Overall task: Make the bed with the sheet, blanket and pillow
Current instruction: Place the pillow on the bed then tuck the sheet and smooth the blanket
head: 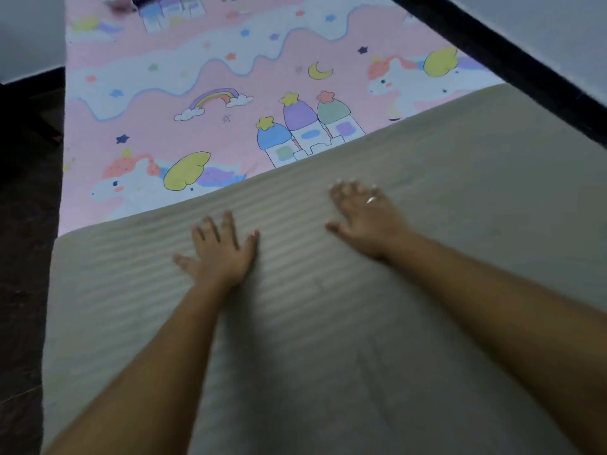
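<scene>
A dark floor (pixel 26 224) runs down the left edge. Pale grey wall (pixel 542 34) fills the upper right corner, bordered by a black skirting strip (pixel 492 57). More grey wall (pixel 29 34) shows at upper left.

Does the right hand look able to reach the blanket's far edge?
Probably yes: the right hand lies flat on the blanket just short of that edge, with nothing between.

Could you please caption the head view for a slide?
Left hand and right hand press flat on beige blanket over unicorn sheet.
</scene>
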